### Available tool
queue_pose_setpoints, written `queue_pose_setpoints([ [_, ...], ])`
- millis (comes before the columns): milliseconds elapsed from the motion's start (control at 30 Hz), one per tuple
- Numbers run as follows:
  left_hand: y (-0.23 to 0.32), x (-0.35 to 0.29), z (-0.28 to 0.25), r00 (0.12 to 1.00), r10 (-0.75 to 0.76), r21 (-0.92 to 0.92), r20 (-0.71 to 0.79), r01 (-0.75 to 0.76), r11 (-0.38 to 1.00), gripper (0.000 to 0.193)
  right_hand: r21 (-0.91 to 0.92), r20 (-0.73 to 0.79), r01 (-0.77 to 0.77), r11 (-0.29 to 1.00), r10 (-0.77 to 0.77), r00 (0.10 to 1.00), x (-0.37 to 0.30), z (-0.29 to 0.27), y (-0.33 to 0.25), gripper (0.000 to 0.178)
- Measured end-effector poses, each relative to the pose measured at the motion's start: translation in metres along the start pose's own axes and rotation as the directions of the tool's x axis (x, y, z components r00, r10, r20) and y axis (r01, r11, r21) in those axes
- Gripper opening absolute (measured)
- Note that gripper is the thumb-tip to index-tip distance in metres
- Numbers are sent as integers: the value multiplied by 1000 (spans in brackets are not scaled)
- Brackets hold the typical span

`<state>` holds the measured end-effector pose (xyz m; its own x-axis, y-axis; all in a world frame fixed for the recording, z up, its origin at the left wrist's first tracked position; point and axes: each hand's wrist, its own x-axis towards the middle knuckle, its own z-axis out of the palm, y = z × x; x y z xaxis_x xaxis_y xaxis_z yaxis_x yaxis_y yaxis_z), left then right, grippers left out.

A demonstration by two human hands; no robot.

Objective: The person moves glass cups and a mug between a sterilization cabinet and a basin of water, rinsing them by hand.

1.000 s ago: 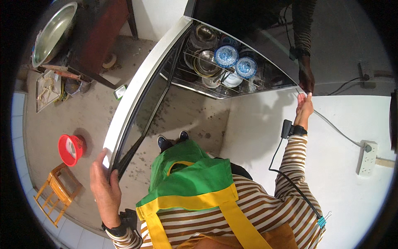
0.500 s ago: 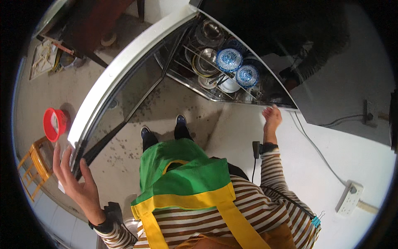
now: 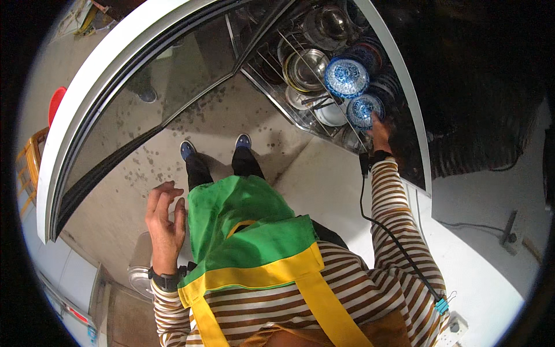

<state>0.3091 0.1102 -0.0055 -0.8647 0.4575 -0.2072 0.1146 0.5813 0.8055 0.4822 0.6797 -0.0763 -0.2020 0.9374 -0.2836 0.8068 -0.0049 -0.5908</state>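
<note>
My right hand [image 3: 380,134] reaches into an open dish cabinet and meets the right edge of the lower blue-and-white patterned bowl [image 3: 363,111]. Its fingertips are blurred and partly hidden there, so their grip is unclear. A second blue-and-white bowl [image 3: 346,77] lies just above, its patterned side showing. Beside the bowls, a wire rack [image 3: 269,65] carries a shiny metal bowl [image 3: 310,68] and a white dish [image 3: 332,114]. Loosely curled, fingers apart and holding nothing, my left hand [image 3: 166,228] hovers left of my green apron [image 3: 243,225].
The cabinet's white-framed door [image 3: 87,95] swings wide across the left. A red basin [image 3: 56,103] and a wooden chair [image 3: 36,151] show beyond it. Low at left stands a metal pot [image 3: 140,272]. A black cable [image 3: 370,217] runs along my right sleeve.
My left hand has left the door's edge and come in toward my body. My right hand has moved from the cabinet's front edge in to the lower blue bowl. The view has shifted.
</note>
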Motion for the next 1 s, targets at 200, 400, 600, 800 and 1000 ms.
queue_pose_setpoints([
  [200, -37, 11, 36, 982, -138, -133, 131, 155, 979, 14, -299, -24, -177, 938, 178, 984, 8, 2, -14, 82],
  [400, -44, 27, 57, 980, -117, -169, 161, 144, 975, 11, -535, -129, -87, 840, 21, 991, 64, 0, 42, 87],
  [600, -40, 33, 66, 982, -108, -183, 156, 136, 974, 10, -470, -138, 14, 882, -89, 986, 53, 4, 49, 85],
  [800, -39, 35, 66, 981, -112, -165, 159, 138, 977, 11, -359, -80, 7, 933, -39, 996, 42, 3, 36, 82],
  [1000, -33, 38, 66, 978, -124, -134, 170, 148, 980, 13, -309, -116, 44, 950, -84, 990, 43, 5, 47, 80],
])
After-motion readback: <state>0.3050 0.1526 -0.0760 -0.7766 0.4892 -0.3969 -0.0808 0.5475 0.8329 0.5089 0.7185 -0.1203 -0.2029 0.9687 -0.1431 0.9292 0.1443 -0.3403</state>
